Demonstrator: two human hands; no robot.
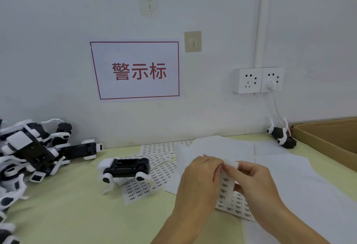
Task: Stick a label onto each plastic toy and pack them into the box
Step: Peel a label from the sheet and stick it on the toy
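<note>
Left hand: the left hand [201, 174] was up over the bench [77, 214], fingers curled in and pinching the top edge of a strip of labels [225, 185].
Right hand: the right hand [253, 178] met it from the other side, thumb and fingers nipped onto the same strip's upper end, so both hands were pretty much touching at the top of it.
Label strip: it hung down between the two hands, small black print on white. Looked like a label or the backing was being peeled at the top, but it was too blurry for me to say which.
Label sheets: more sheets of labels [164, 158] lay fanned out flat on the bench behind and under the hands, with blank white backing paper [280, 166] spread to the right.
Toy in the middle: one black and white plastic robot dog toy [125, 168] sat belly-up just left of the hands, partly on the label sheets.
Toy pile: a heap of the same toys [31, 151] was stacked at the left edge.
Lone toy: another one [282, 137] lay at the back right, just beside the box.
Box: the cardboard box [328, 139] was at the far right, open; couldn't see inside.
Wall: a red-bordered sign [135, 69] and double wall socket [258, 80] with a plug in it.
</note>
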